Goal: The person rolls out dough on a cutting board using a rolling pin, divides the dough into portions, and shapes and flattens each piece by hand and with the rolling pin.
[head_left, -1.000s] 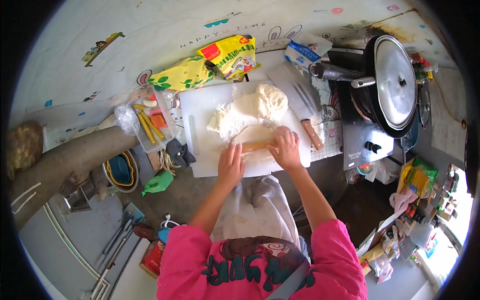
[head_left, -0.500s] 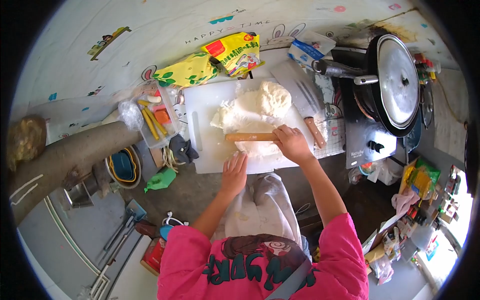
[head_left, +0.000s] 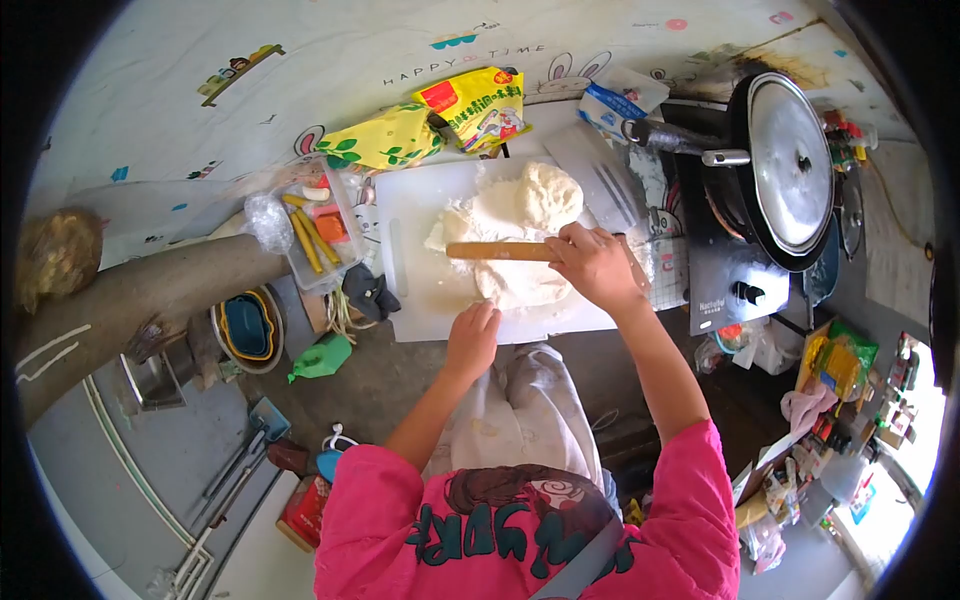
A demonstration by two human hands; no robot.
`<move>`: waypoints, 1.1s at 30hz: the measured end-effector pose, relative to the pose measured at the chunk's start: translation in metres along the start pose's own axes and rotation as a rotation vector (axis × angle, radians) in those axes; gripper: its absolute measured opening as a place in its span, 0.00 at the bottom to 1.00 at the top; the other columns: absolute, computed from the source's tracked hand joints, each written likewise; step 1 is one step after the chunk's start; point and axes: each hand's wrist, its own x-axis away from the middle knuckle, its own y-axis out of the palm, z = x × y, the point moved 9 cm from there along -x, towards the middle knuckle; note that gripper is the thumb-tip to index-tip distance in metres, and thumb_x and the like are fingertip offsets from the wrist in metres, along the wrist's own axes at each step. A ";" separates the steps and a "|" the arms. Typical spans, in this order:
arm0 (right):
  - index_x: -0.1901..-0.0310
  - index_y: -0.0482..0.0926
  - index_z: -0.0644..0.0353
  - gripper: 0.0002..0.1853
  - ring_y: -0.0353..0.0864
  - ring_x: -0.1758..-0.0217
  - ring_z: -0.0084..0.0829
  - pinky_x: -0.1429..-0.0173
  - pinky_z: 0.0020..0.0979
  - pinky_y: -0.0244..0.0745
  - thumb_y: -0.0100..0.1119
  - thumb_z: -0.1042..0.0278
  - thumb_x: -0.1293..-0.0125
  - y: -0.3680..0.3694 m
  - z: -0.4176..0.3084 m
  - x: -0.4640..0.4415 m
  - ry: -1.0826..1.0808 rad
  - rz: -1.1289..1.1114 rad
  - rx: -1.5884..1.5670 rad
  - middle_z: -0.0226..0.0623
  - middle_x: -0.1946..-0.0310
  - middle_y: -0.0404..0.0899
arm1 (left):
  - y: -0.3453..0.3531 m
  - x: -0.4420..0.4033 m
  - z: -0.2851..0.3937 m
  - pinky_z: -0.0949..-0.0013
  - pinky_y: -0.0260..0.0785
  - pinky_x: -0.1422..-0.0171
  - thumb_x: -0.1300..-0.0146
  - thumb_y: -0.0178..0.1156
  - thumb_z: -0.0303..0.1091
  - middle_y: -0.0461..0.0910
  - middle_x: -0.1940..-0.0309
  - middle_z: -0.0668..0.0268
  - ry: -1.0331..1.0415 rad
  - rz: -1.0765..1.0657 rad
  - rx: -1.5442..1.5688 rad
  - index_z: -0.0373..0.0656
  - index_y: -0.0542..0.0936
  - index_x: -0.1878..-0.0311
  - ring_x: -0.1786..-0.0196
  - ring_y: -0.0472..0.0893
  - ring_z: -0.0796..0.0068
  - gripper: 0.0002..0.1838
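My right hand [head_left: 597, 265] is wrapped round the right end of a wooden rolling pin [head_left: 500, 251]. The pin lies crosswise over the far part of a flattened piece of dough [head_left: 522, 284]. At that dough's near left edge, my left hand [head_left: 473, 335] has its fingertips drawn together, pinching the rim. Beyond the pin sits a rounded lump of dough [head_left: 552, 196], with loose white flour [head_left: 490, 212] spread to its left. All this rests on a white cutting board [head_left: 412, 288].
Right of the board lies a broad cleaver [head_left: 590, 170], its handle partly behind my right hand. A lidded pan [head_left: 790, 165] stands on the cooktop [head_left: 715, 290]. Yellow bags [head_left: 480, 108] line the back. A clear plastic box [head_left: 325, 225] sits left.
The rolling pin and my right hand have moved away from me, toward the far side of the dough. My left hand's fingers have gone from lying flat on the board to the dough's edge.
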 end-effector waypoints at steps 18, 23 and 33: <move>0.53 0.74 0.63 0.17 0.78 0.56 0.48 0.53 0.40 0.74 0.63 0.75 0.45 0.066 0.062 0.182 0.835 0.274 -0.229 0.46 0.58 0.76 | -0.004 -0.068 -0.050 0.61 0.66 0.56 0.46 0.67 0.32 0.71 0.66 0.60 -0.422 0.122 0.301 0.39 0.70 0.63 0.60 0.73 0.61 0.15; 0.48 0.73 0.62 0.22 0.72 0.46 0.50 0.42 0.44 0.67 0.62 0.77 0.48 0.063 0.058 0.154 0.719 0.387 0.029 0.45 0.50 0.73 | 0.029 -0.050 -0.062 0.73 0.67 0.64 0.38 0.55 0.27 0.73 0.67 0.68 -0.546 -0.023 1.287 0.40 0.70 0.58 0.65 0.74 0.78 0.07; 0.33 0.63 0.60 0.34 0.63 0.31 0.41 0.29 0.36 0.59 0.57 0.79 0.45 0.097 -0.013 0.036 0.574 0.119 -1.225 0.43 0.33 0.62 | -0.059 -0.068 -0.025 0.65 0.70 0.40 0.36 0.50 0.23 0.76 0.49 0.62 -0.466 -0.032 1.608 0.37 0.68 0.43 0.45 0.77 0.70 0.17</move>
